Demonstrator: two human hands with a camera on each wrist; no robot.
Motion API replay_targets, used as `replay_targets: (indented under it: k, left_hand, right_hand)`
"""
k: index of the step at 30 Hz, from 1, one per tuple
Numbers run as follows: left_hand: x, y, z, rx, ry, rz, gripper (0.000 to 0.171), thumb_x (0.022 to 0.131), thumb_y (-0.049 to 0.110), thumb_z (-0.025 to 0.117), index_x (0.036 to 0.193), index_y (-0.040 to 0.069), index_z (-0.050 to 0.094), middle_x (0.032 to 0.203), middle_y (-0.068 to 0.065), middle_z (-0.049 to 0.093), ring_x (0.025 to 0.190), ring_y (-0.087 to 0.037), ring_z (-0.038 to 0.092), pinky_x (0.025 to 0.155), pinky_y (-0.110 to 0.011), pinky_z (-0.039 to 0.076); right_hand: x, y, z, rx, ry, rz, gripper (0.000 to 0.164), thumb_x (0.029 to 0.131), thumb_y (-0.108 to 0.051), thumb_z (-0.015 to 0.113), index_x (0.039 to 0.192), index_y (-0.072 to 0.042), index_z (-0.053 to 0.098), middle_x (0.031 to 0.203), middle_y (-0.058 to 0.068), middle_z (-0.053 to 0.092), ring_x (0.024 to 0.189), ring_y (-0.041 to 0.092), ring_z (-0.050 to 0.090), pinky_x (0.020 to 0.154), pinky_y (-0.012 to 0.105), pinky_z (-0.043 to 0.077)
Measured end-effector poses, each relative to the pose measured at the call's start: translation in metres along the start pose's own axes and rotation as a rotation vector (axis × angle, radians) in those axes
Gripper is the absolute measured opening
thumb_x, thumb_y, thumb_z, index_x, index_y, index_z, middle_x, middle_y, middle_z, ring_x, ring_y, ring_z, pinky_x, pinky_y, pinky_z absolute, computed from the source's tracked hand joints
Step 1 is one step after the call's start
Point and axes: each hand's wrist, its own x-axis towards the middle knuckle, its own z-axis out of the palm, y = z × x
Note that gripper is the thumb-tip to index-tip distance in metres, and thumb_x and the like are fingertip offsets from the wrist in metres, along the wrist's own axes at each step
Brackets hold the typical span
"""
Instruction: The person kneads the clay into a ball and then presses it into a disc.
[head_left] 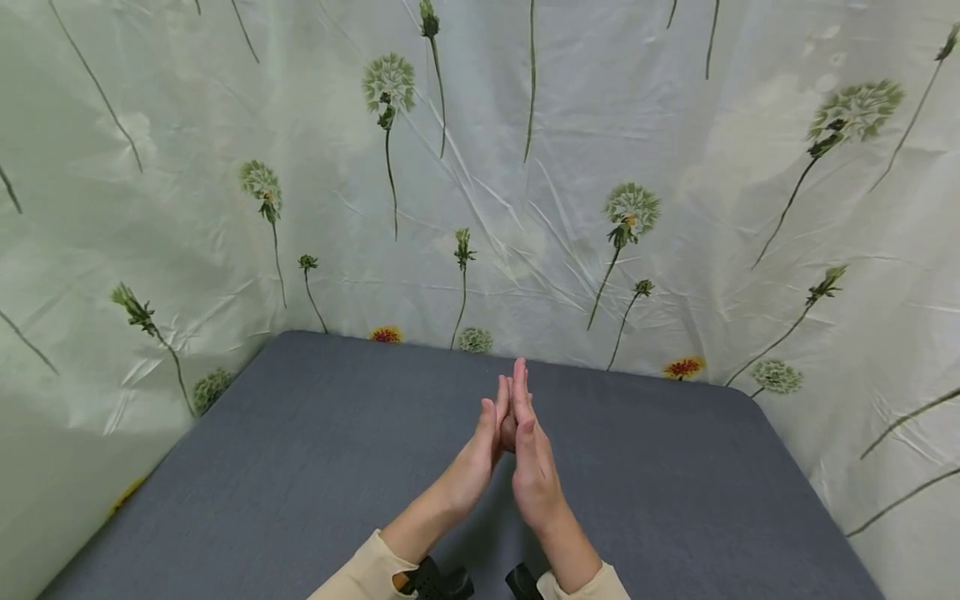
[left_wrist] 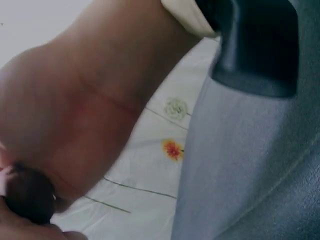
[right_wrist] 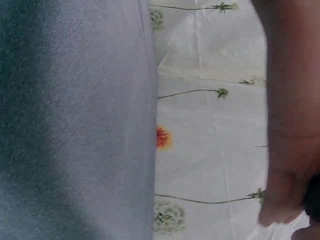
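Observation:
In the head view my left hand (head_left: 474, 468) and right hand (head_left: 537, 482) stand palm to palm above the grey surface, fingers straight and pointing away, thumbs up. A small rounded, brownish thing (head_left: 509, 434) sits between the two palms, mostly covered by them. It looks dark and smooth in the left wrist view, where this round thing (left_wrist: 31, 195) touches the left palm. Only a dark sliver of it (right_wrist: 313, 197) shows beside the right hand (right_wrist: 290, 175) in the right wrist view. Its exact kind cannot be told.
A grey cloth-covered table (head_left: 300, 467) lies under the hands. Pale curtain fabric (head_left: 510, 167) printed with dandelions hangs behind and at both sides. Black wrist devices (head_left: 442, 579) are strapped near the cream sleeves (head_left: 367, 571).

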Motion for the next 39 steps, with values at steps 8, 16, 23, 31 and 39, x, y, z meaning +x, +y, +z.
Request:
replay_targets:
  k: [8,16,23,31,39]
  left_hand:
    - [-0.005,0.009,-0.004,0.072,0.138,0.051,0.073,0.110,0.064,-0.007,0.173,0.028,-0.007,0.181,0.005,-0.017,0.166,-0.026,-0.024,0.129,-0.070,-0.012]
    - [-0.001,0.003,-0.024,0.061,0.214,0.113,0.074,0.108,0.068,-0.006,0.172,0.031,-0.011,0.181,0.010,-0.014,0.168,-0.024,-0.015,0.130,-0.069,-0.007]
    - [0.004,-0.007,-0.022,0.007,0.139,0.052,0.076,0.109,0.066,-0.006,0.172,0.023,-0.015,0.182,0.001,-0.014,0.169,-0.031,0.000,0.133,-0.067,0.002]
    - [0.000,-0.012,0.000,-0.034,0.039,0.008,0.074,0.111,0.062,-0.005,0.171,0.020,-0.019,0.180,0.000,-0.020,0.169,-0.031,-0.005,0.133,-0.067,0.000]
    - [-0.016,-0.003,0.003,-0.069,0.136,0.015,0.072,0.112,0.061,-0.003,0.173,0.023,-0.010,0.182,0.002,-0.014,0.168,-0.028,-0.015,0.132,-0.067,-0.004]
  right_hand:
    - [-0.006,0.014,0.009,0.086,-0.053,0.127,0.061,0.119,-0.033,-0.001,0.171,-0.002,-0.003,0.181,0.016,-0.003,0.160,-0.009,0.002,0.124,0.005,0.010]
    - [-0.012,0.006,0.025,0.111,-0.091,0.148,0.058,0.119,-0.029,0.001,0.171,-0.004,-0.002,0.181,0.015,-0.005,0.160,-0.011,-0.001,0.124,0.005,0.007]
    - [-0.009,-0.005,0.021,0.027,-0.038,0.074,0.056,0.120,-0.024,0.005,0.172,-0.005,0.007,0.181,0.016,0.001,0.165,0.002,-0.006,0.127,0.008,0.003]
    - [-0.006,0.006,0.002,0.015,-0.022,0.073,0.058,0.120,-0.028,0.004,0.172,-0.004,0.004,0.181,0.015,0.002,0.162,-0.007,0.004,0.125,0.006,0.013]
    - [-0.025,0.008,0.009,0.059,-0.079,0.191,0.056,0.119,-0.024,0.003,0.173,-0.007,0.002,0.182,0.010,0.003,0.161,-0.011,0.004,0.123,0.005,0.012]
